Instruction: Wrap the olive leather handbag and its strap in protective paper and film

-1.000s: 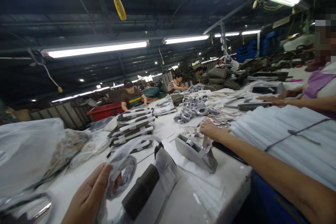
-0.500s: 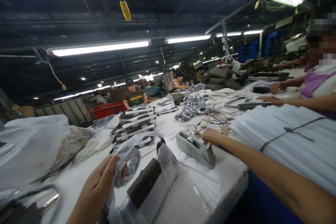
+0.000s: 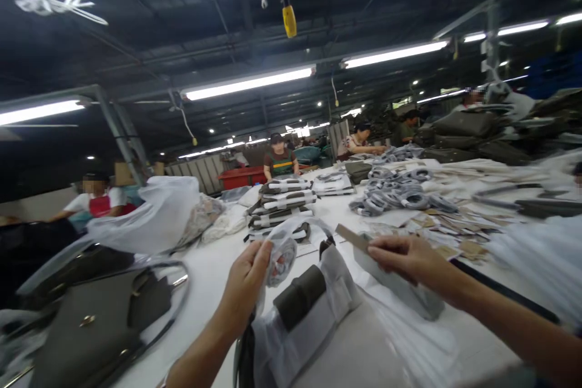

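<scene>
My left hand is closed on a coiled strap wrapped in clear film, raised above the white table. The wrapping runs on to an olive-grey bag below it, partly covered in white sheet and lying in front of me. Between the closed thumb and fingers of my right hand is a flat tan card tag, its free end pointing left. Behind and under that hand sits a grey tape dispenser, blurred and partly hidden. Loose tan tags are scattered to its right.
Wrapped bags are stacked ahead, with several coiled straps to their right. A finished-looking grey handbag lies at left. White foam sheets are piled at right. Co-workers sit beyond the table.
My right hand has come back from the tag pile, leftward, with a tag in it. My left hand keeps its hold on the strap. The view has swung left.
</scene>
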